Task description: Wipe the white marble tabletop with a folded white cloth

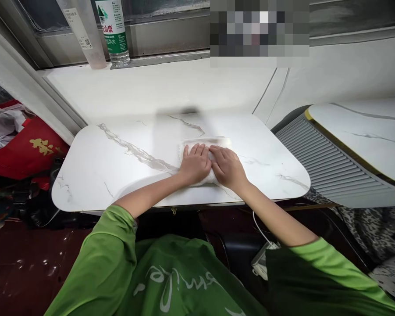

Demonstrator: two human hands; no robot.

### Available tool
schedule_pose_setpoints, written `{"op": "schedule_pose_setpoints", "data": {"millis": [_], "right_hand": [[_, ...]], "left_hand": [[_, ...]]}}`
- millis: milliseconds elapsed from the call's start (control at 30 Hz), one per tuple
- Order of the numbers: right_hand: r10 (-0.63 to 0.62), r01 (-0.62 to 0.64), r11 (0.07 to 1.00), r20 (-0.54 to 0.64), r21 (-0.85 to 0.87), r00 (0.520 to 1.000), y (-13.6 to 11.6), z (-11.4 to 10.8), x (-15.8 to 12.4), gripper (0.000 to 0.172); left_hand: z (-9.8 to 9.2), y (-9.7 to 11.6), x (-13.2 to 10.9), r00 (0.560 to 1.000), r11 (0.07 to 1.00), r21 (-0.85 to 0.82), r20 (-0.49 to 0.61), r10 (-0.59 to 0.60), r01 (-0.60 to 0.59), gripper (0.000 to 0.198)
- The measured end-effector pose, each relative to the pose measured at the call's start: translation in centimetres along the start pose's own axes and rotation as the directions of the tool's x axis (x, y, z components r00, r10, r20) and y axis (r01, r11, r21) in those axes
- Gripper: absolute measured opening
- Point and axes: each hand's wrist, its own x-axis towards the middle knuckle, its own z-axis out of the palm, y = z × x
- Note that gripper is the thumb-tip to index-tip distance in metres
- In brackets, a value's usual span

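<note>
A white cloth [217, 142] lies on a small white marble-patterned table [112, 166], a little right of its middle. My left hand [194, 163] rests flat on the cloth's left part, fingers stretched forward and close together. My right hand [226, 166] lies flat beside it on the right part, fingers pointing left and touching the left hand. Both palms press down on the cloth and cover most of it; only its far edge and a bit of the near edge show.
A water bottle with a green label [113, 30] and a clear tube [83, 33] stand on the window ledge at the back. Red fabric [29, 149] lies at the left. A grey ribbed unit [329, 162] and a second marble top [364, 131] are at the right.
</note>
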Motion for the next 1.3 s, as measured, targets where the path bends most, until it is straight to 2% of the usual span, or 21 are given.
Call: {"op": "schedule_pose_setpoints", "data": {"millis": [133, 267, 367, 500, 800, 1000, 1133, 1300], "right_hand": [[-0.003, 0.004, 0.999, 0.018, -0.039, 1.000, -0.5, -1.5, -2.7, 0.046], [-0.018, 0.024, 0.994, 0.056, -0.104, 0.998, -0.4, -2.6, -2.9, 0.042], [0.010, 0.005, 0.987, 0.092, -0.161, 0.996, 0.0, -2.6, -1.5, 0.034], [0.069, -0.056, 0.984, 0.076, -0.167, 0.995, 1.1, -1.6, 0.9, 0.030], [0.145, -0.143, 0.988, 0.028, -0.053, 0.989, 5.2, 1.4, 7.3, 0.027], [0.131, -0.131, 0.991, 0.013, -0.007, 0.991, 7.3, 2.9, 11.4, 0.025], [0.120, -0.120, 0.993, 0.019, -0.020, 0.993, 7.7, 3.1, 12.2, 0.027], [0.114, -0.114, 0.993, 0.015, 0.011, 0.993, 7.6, 3.0, 11.7, 0.032]], "left_hand": [[0.2, 1.8, -1.7, 0.999, 0.999, 0.004, 0.023, 0.034, -0.034, 0.050], [0.3, 2.2, -1.8, 0.993, 0.994, 0.031, 0.057, 0.107, -0.109, 0.051], [0.3, 1.7, -1.0, 0.983, 0.985, 0.042, 0.086, 0.160, -0.164, 0.052], [0.1, 0.8, 0.8, 0.980, 0.986, 0.027, 0.122, 0.161, -0.165, 0.055], [0.3, -1.9, 8.0, 0.987, 0.993, -0.012, 0.104, 0.119, -0.118, 0.053], [0.7, -3.3, 11.9, 0.996, 0.997, 0.015, 0.053, 0.072, -0.073, 0.052], [1.1, -3.7, 12.7, 0.999, 0.999, 0.012, 0.021, 0.047, -0.048, 0.052], [1.4, -3.6, 12.2, 1.000, 1.000, 0.016, 0.007, 0.021, -0.021, 0.053]]}}
